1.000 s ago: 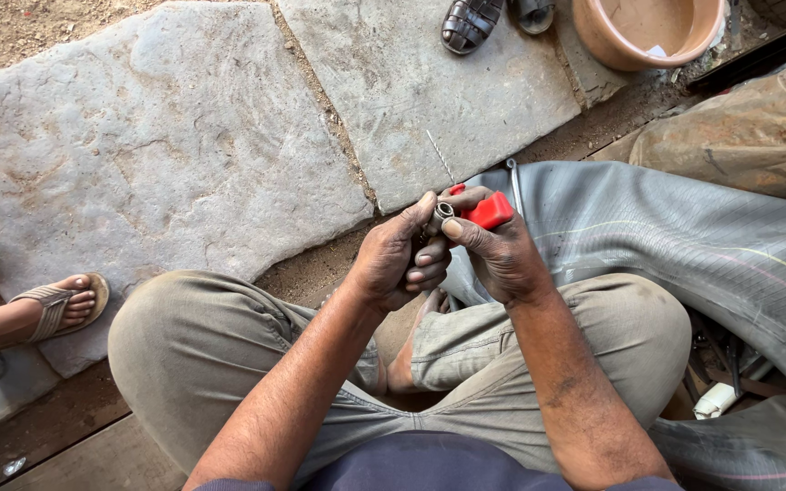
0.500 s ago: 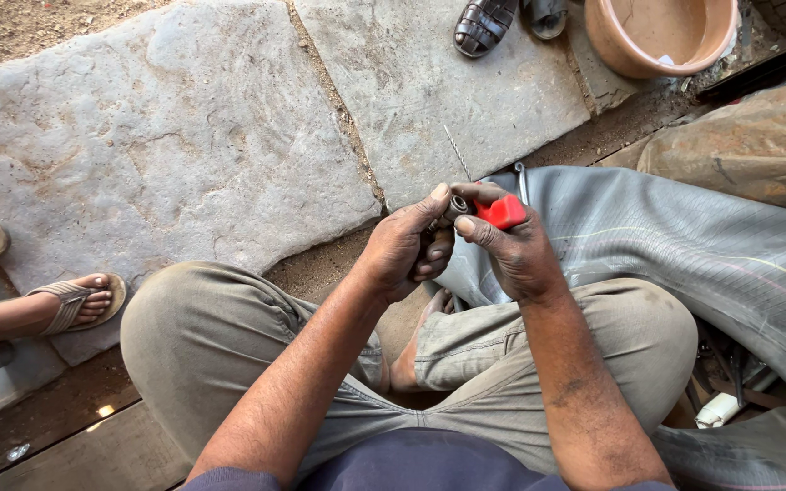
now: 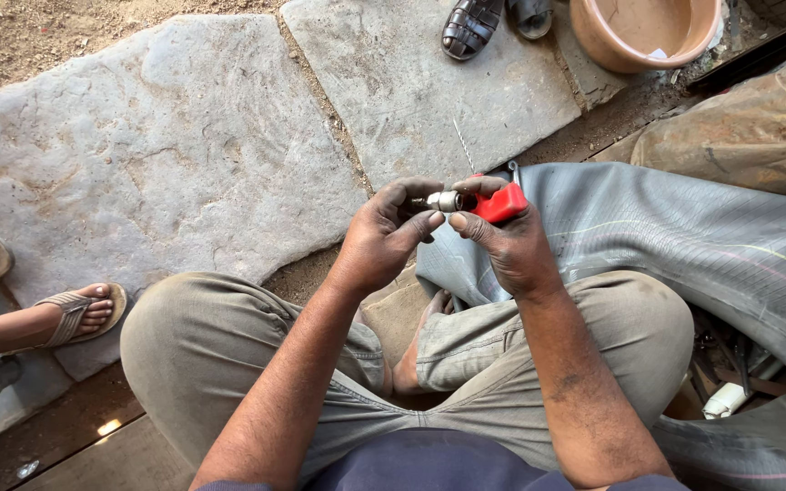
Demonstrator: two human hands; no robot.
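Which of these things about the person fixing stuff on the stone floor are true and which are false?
1. The right hand holds a red tool. True.
2. The left hand rests flat on the ground. False: its fingers pinch the small metal piece at the red tool's tip.
3. A grey rubber inner tube lies beside the person's right knee. True.
4. The orange basin sits on the person's lap. False: it stands on the ground at the top of the view.
5. A sandalled foot of another person shows at the left. True.
6. The ground is green grass. False: it is stone slabs.
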